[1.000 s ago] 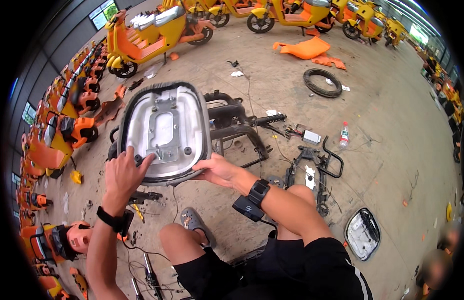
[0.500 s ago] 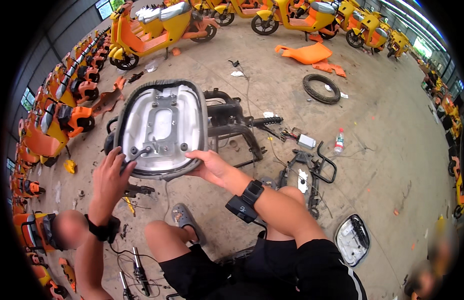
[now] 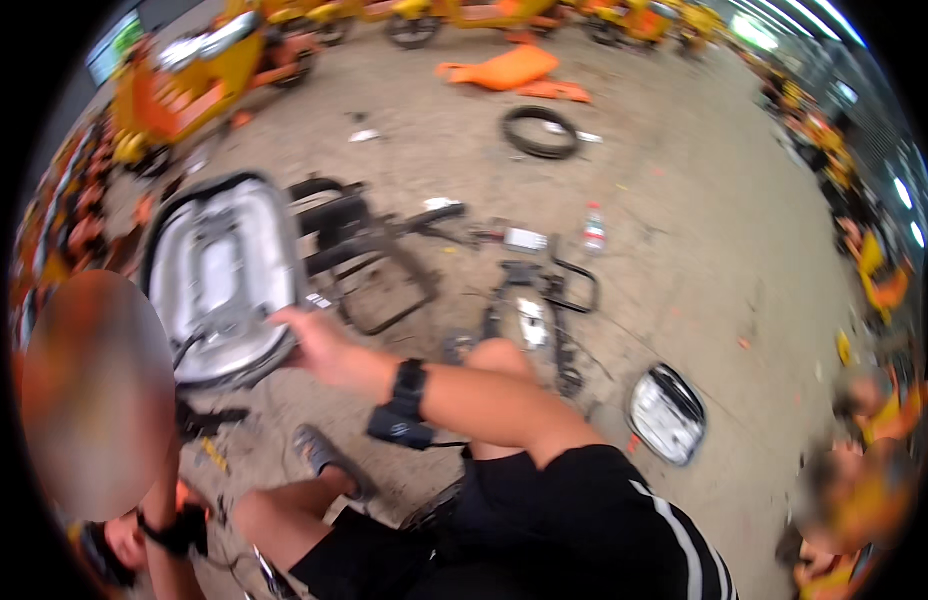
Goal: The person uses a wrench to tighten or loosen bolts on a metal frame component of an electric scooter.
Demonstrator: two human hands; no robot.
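My right hand [image 3: 319, 345] grips the lower right edge of a scooter seat [image 3: 224, 265], thumb on its inner face. The seat is tilted with its silvery-white underside turned toward me and a dark rim around it. A dark, slim tool [image 3: 191, 345] shows at the seat's lower left; motion blur hides its kind. From the lower left my left forearm [image 3: 162, 490] rises toward that corner, but a blurred patch covers the left hand and its fingers. Behind the seat stands a bare black scooter frame [image 3: 349, 245].
Another seat [image 3: 668, 415] lies underside up on the floor at right. Around lie a tyre [image 3: 529, 148], orange body panels [image 3: 504, 70], a bottle [image 3: 594, 228], a silver box [image 3: 525, 239] and black frame parts [image 3: 574, 290]. Yellow scooters [image 3: 184, 85] line the back and left; people [image 3: 864, 480] are at right.
The view has swung right, so everything sits further left and is blurred. The seat is still in my right hand. My left hand, visible before at the seat's lower left corner, is now covered.
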